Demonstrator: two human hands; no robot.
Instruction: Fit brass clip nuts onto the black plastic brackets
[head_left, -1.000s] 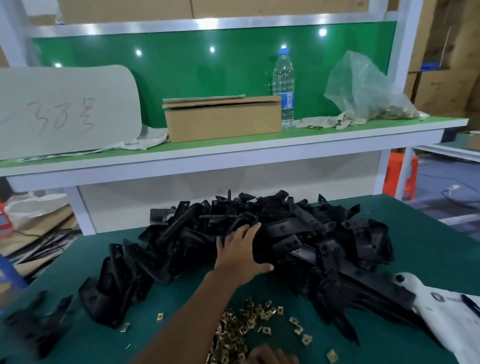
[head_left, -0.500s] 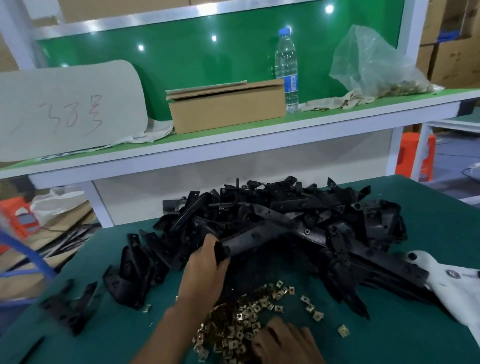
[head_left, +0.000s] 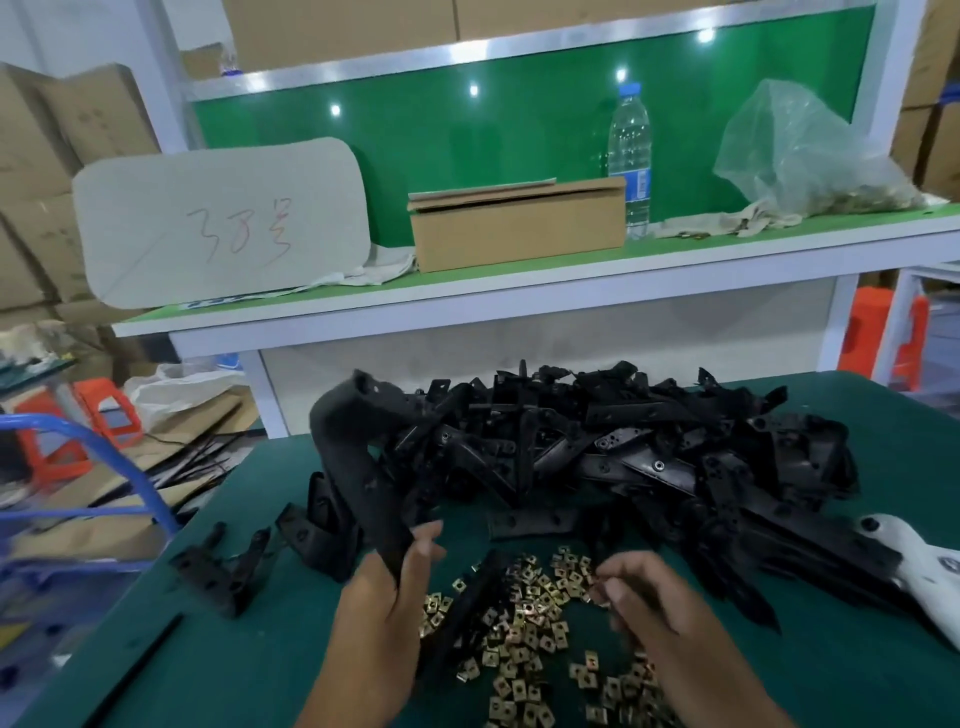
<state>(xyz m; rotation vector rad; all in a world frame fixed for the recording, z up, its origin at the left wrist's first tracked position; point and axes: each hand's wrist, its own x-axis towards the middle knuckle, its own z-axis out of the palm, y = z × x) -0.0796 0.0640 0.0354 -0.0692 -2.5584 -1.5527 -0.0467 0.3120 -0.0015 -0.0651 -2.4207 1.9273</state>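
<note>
The left hand (head_left: 387, 587) grips a raised black plastic bracket (head_left: 358, 457) at its lower end. The right hand (head_left: 641, 597), fingers curled, pinches among the brass clip nuts (head_left: 524, 623); its hold is unclear.

Black brackets (head_left: 623, 457), brass-gold clip nuts (head_left: 524, 623), dark green table (head_left: 857, 675), brown cardboard box (head_left: 519, 228)

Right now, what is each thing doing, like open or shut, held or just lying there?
Left hand: grips a black bracket, lifted.
Right hand: fingers curled over the brass clip nuts; blurred.
Bracket pile: heaped loose.
Water bottle: upright, capped.
Cardboard box: flaps down.
</note>
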